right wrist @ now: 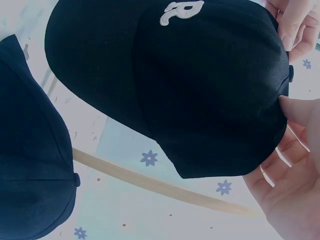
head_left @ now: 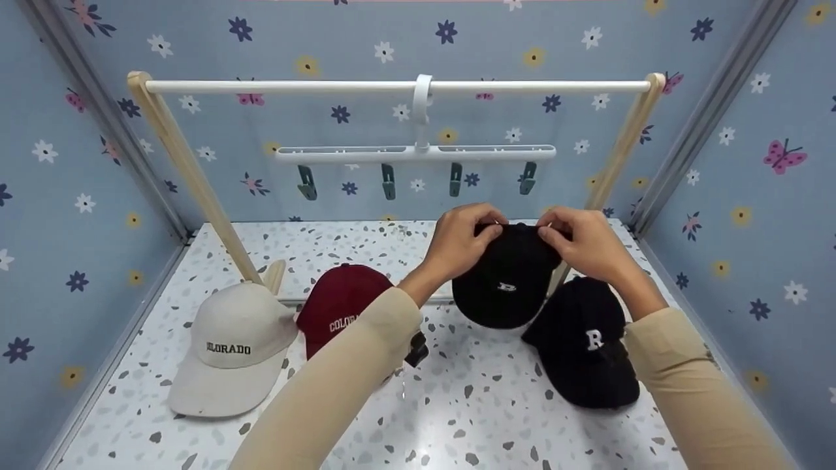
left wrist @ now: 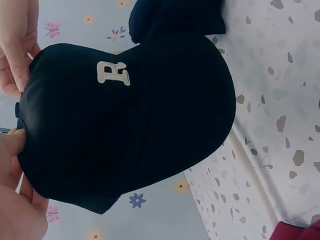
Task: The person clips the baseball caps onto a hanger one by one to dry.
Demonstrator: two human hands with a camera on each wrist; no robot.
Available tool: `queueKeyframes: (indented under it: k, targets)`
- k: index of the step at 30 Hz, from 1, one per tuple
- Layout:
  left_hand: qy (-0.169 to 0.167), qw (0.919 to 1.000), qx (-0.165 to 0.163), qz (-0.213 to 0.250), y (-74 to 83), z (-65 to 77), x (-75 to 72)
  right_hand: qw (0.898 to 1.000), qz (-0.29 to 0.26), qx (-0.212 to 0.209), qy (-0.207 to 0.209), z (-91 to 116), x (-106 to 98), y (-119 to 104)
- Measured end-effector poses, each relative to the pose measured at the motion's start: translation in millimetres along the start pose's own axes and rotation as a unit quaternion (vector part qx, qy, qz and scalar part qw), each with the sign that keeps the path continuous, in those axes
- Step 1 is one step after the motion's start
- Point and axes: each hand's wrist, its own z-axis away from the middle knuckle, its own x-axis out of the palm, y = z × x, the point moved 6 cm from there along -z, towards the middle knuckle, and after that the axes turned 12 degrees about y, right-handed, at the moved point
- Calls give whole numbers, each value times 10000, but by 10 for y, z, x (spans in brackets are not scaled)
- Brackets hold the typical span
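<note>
Both hands hold a black baseball cap (head_left: 516,261) up off the table, its brim hanging downward and a white letter on its front. My left hand (head_left: 460,238) pinches one side of the crown's top edge. The opposite side of the crown is pinched by my right hand (head_left: 588,241). In the left wrist view the cap's crown button sticks out between the two hands. Just above the cap is a white hanger (head_left: 359,155) with several dark green clips, one clip (head_left: 456,179) close over the left hand.
The hanger hooks on a white rail (head_left: 274,86) with wooden legs. On the speckled table (head_left: 457,418), a beige cap (head_left: 228,326) and a maroon cap (head_left: 349,287) sit at left, the maroon partly behind the left sleeve. A dark cap marked R (head_left: 565,333) lies below the right hand.
</note>
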Motion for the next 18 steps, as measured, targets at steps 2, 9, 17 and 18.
queueKeyframes:
  k: [2, 9, 17, 18]
  targets:
    - [18, 10000, 12, -25, 12, -18, -1, 10000, 30, 42, -62, -10, -8, 0]
    - [-84, 9999, 12, -115, 77, -80, 12, 9995, 245, -191, -91, -76, -80, -48]
    - [-266, 9993, 10, -280, 145, -175, -5, 9986, 236, -395, 254, -130, -156, -89]
    - [-306, 9991, -17, -282, 145, -184, -3, 9983, 232, -421, 324, -134, -163, -89]
